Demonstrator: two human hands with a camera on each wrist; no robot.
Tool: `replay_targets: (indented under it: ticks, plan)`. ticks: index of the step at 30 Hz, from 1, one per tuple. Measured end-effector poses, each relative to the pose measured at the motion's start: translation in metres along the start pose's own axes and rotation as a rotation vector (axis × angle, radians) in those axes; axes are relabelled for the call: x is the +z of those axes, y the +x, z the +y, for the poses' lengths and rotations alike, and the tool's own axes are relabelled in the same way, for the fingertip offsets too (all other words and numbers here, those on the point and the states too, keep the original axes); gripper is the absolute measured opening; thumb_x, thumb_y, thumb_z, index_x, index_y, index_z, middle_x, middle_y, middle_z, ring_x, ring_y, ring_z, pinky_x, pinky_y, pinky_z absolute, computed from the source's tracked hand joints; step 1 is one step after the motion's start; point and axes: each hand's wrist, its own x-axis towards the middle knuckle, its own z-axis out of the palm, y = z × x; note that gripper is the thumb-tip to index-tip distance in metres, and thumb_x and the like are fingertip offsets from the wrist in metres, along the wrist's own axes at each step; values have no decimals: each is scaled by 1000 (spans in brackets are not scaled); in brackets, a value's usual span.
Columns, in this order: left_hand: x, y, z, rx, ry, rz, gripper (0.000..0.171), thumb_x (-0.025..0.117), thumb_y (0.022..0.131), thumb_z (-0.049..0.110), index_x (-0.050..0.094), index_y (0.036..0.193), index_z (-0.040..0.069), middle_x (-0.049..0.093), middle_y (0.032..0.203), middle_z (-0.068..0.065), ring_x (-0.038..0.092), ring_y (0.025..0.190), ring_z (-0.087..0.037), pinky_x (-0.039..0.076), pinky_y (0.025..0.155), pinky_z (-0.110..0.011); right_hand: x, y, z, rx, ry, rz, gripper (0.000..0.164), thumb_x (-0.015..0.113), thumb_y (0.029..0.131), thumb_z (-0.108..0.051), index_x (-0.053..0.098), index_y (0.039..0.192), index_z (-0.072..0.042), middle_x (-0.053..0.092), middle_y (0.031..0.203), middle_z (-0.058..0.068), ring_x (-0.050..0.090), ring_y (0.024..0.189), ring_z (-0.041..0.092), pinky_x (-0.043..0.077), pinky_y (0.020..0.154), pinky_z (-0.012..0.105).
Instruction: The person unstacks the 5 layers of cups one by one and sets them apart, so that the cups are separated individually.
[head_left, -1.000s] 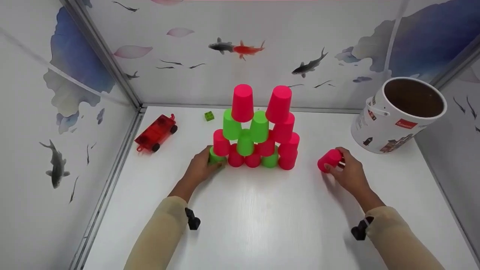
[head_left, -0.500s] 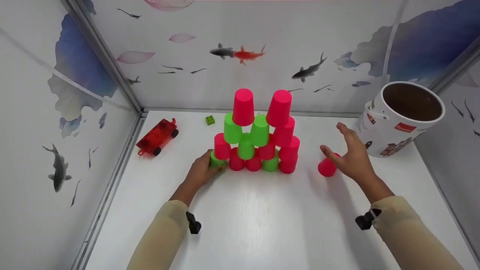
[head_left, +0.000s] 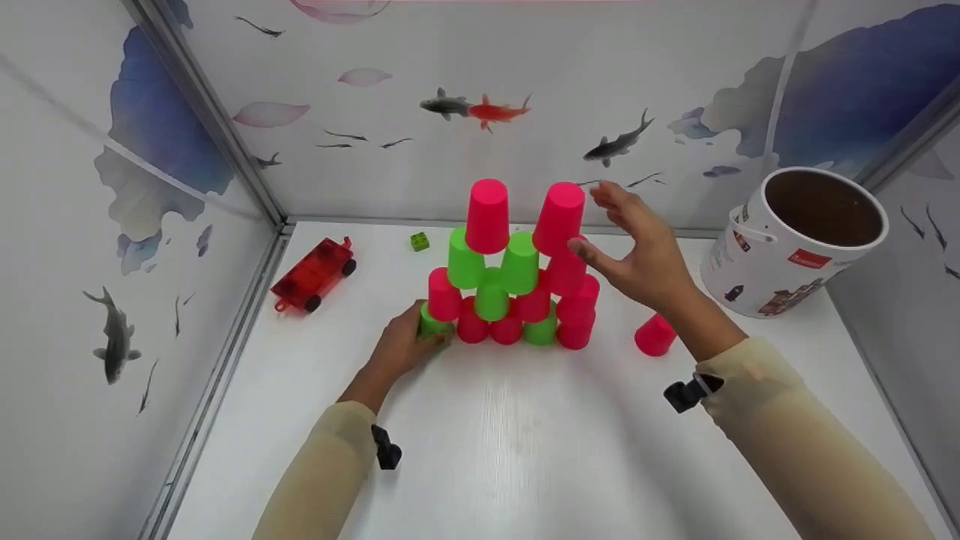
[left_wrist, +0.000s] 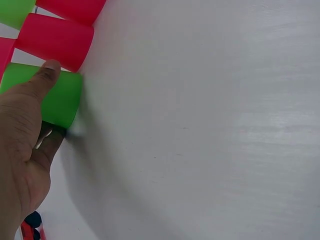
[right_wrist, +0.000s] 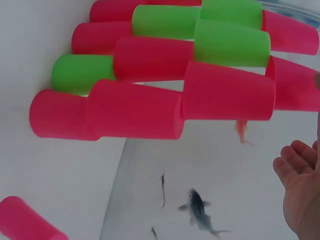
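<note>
Pink and green cups are stacked upside down in rows, with two pink cups on top. My left hand [head_left: 401, 349] grips the green cup [head_left: 436, 324] at the stack's bottom left corner; in the left wrist view the thumb lies across that cup [left_wrist: 62, 100]. My right hand [head_left: 649, 262] is raised with fingers spread beside the upper right pink cup [head_left: 560, 217]. In the right wrist view this hand [right_wrist: 302, 195] is only partly seen, and whether it touches the top cup [right_wrist: 296, 84] I cannot tell. A loose pink cup [head_left: 654, 336] stands below the right forearm.
A large white bucket [head_left: 791, 281] with printed pictures stands at the back right. Back left on the table [head_left: 480, 435] are a red toy wagon [head_left: 313, 275] and a small green block [head_left: 419, 241]. Patterned walls enclose the table on three sides.
My right hand has let go of the loose pink cup, leaving it standing on the table, and moved up and left to the stack's upper right. The left hand keeps its grip.
</note>
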Motion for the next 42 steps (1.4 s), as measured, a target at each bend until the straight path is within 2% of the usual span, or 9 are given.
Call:
replay_targets:
  ticks: [4, 13, 22, 27, 29, 35, 37, 42]
  plan:
    - [-1, 0, 0, -10, -2, -4, 59, 81, 101, 37, 55, 152, 22, 70, 140, -3, 62, 131, -27, 52, 120, -51, 7, 13, -16, -26, 37, -9, 87, 88, 96, -29, 44, 168, -10, 61, 160, 12, 60, 148, 31, 55, 119, 53]
    - [0, 0, 1, -17, -21, -10, 59, 82, 101, 33, 55, 152, 22, 68, 142, -3, 61, 134, -28, 50, 122, -54, 15, 23, -24, -9, 65, -36, 79, 87, 97, -17, 47, 165, -8, 67, 150, 15, 67, 140, 33, 62, 107, 56]
    - [2, 1, -1, -5, -9, -1, 59, 84, 99, 32, 55, 150, 23, 70, 140, -2, 63, 134, -27, 52, 121, -52, 0, 22, -21, -61, 36, 1, 74, 86, 97, -17, 51, 161, -7, 70, 146, 14, 70, 136, 32, 64, 104, 56]
    - [1, 1, 0, -11, -2, 2, 60, 84, 99, 32, 55, 150, 22, 70, 140, -3, 63, 134, -28, 51, 122, -53, -14, 19, -15, -55, -16, 33, 74, 86, 98, -17, 51, 162, -8, 69, 148, 14, 69, 137, 31, 64, 104, 55]
    - [1, 2, 0, -8, 0, -1, 61, 84, 99, 33, 55, 151, 21, 70, 141, -4, 63, 134, -28, 51, 122, -52, -21, 16, -10, -53, -42, 53, 74, 87, 98, -18, 51, 161, -8, 69, 148, 13, 70, 137, 31, 64, 105, 48]
    - [1, 1, -2, 20, 3, -3, 60, 82, 101, 37, 55, 151, 20, 70, 141, -4, 63, 132, -26, 51, 121, -52, -44, 4, 8, -21, -87, 96, 72, 88, 96, -18, 53, 158, -6, 70, 147, 14, 69, 136, 33, 53, 104, 11]
    - [1, 1, -2, 24, 2, -2, 59, 81, 101, 38, 55, 151, 20, 70, 141, -3, 63, 131, -25, 52, 120, -51, -51, -1, 15, 9, -85, 99, 73, 89, 95, -17, 53, 158, -7, 69, 146, 14, 69, 136, 35, 51, 102, 7]
    - [1, 0, -2, 37, -10, -1, 61, 81, 101, 40, 54, 152, 19, 70, 140, -4, 63, 130, -26, 51, 119, -51, -60, -21, 39, 98, -90, 113, 75, 90, 94, -16, 53, 158, -9, 69, 147, 16, 68, 136, 40, 49, 102, 4]
